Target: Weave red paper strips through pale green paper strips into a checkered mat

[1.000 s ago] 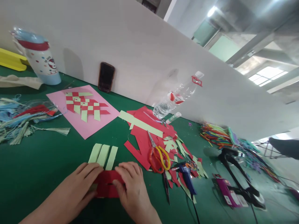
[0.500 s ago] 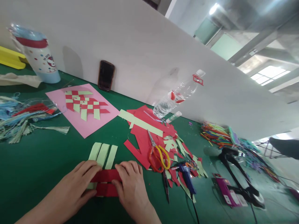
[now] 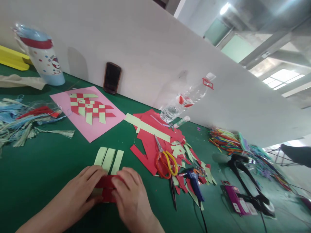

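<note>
The left hand (image 3: pixel 84 187) is resting over the left end of two red paper strips (image 3: pixel 109 195), its fingers bending partway and its thumb lying below them, apart from the fingertips. The right hand (image 3: pixel 134 194) is covering the right end of the same strips, its fingers curling partway. Both hands are touching the strips; whether either is pinching them or only pressing down cannot be told. The red strips are lying crosswise, one above the other, on the green table (image 3: pixel 48 168) at the near edge of the view. Three pale green strips (image 3: pixel 109 159) are extending side by side from beyond the upper red strip; how they are passing around the red ones is being hidden by the hands.

Beyond the work, a pink sheet (image 3: pixel 89 134) is carrying red-and-green woven paper pieces (image 3: pixel 96 110). To the right, scissors (image 3: pixel 162 152) are lying on red paper (image 3: pixel 147 142) and scraps, with a glue gun (image 3: pixel 196 186) lying just beside. A phone (image 3: pixel 112 77) is leaning against the wall (image 3: pixel 145 48); a clear bottle (image 3: pixel 182 100) is standing farther right, near a white tube (image 3: pixel 181 122)
</note>
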A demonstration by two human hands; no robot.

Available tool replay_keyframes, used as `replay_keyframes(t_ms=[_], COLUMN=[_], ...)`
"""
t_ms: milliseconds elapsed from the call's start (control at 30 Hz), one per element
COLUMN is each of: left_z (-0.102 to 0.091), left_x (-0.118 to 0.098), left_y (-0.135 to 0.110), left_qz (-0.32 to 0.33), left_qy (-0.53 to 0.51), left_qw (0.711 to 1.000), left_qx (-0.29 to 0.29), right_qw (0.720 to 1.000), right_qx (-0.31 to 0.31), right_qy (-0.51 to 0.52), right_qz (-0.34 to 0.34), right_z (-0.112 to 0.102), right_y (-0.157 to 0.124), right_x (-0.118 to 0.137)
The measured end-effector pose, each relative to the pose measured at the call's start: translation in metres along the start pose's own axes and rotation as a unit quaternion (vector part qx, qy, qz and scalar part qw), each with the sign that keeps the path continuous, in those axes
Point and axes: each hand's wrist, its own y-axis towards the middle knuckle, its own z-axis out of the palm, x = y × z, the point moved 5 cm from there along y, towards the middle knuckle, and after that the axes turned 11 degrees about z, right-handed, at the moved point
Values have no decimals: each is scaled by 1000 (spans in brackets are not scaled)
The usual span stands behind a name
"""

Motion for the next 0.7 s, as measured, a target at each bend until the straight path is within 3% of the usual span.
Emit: replay_keyframes(t_ms=[133, 267, 500, 700], left_z=[-15, -31, -15, -9], left_x=[1, 11, 9, -1], left_y=[-5, -26, -47, -59], left_qz=[25, 61, 132, 158], left_qy=[-21, 52, 226, 254], left_qw=[999, 992, 962, 951], left_qx=[-31, -97, -80, -79], right_qw=[996, 992, 987, 982], right_qx=[33, 44, 72, 77], right_qy=[-5, -46, -63, -81], right_qz=[-87, -105, -126, -151], right_z=[12, 21, 33, 35], right_y=[-6, -11, -14, -25], right_x=[16, 18, 18, 18])
